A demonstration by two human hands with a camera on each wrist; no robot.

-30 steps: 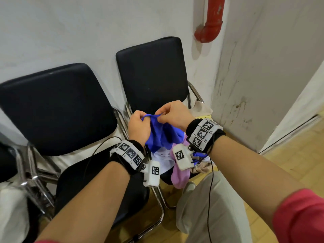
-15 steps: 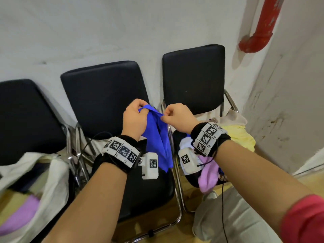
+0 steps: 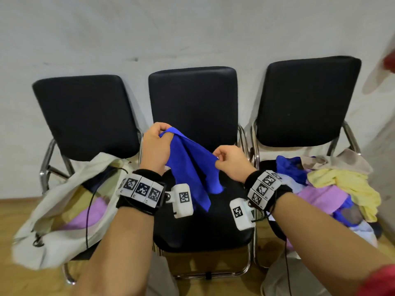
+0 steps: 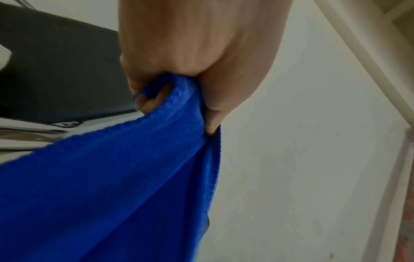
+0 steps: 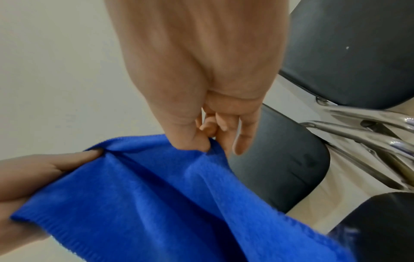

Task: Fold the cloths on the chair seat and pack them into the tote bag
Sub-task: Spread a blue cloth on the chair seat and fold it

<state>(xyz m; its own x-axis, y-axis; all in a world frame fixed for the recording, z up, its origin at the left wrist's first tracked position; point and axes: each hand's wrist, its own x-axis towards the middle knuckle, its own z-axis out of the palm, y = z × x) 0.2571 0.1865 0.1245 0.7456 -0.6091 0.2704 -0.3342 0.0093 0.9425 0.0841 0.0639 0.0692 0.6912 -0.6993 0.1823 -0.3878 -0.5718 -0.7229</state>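
A blue cloth (image 3: pixel 190 165) hangs above the seat of the middle chair (image 3: pixel 203 227), held up by both hands. My left hand (image 3: pixel 157 144) grips its upper corner in curled fingers, and the left wrist view shows the blue cloth (image 4: pixel 125 177) bunched in that fist (image 4: pixel 179 85). My right hand (image 3: pixel 229 162) pinches the top edge lower and to the right; in the right wrist view thumb and finger pinch the blue cloth (image 5: pixel 168 195). A pile of cloths (image 3: pixel 333 186), yellow, purple, blue and beige, lies on the right chair seat. The cream tote bag (image 3: pixel 64 212) lies open on the left chair.
Three black chairs with chrome frames stand in a row against a white wall (image 3: pixel 192 28). Folded purple and yellowish cloths (image 3: pixel 89 212) show inside the tote. A black cable runs over the bag's mouth. Wooden floor lies below. A red pipe (image 3: pixel 390 60) is at the far right edge.
The view has swung left, from the right chair to the middle one. Both hands carried the blue cloth away from the pile and have drawn apart, spreading its top edge.
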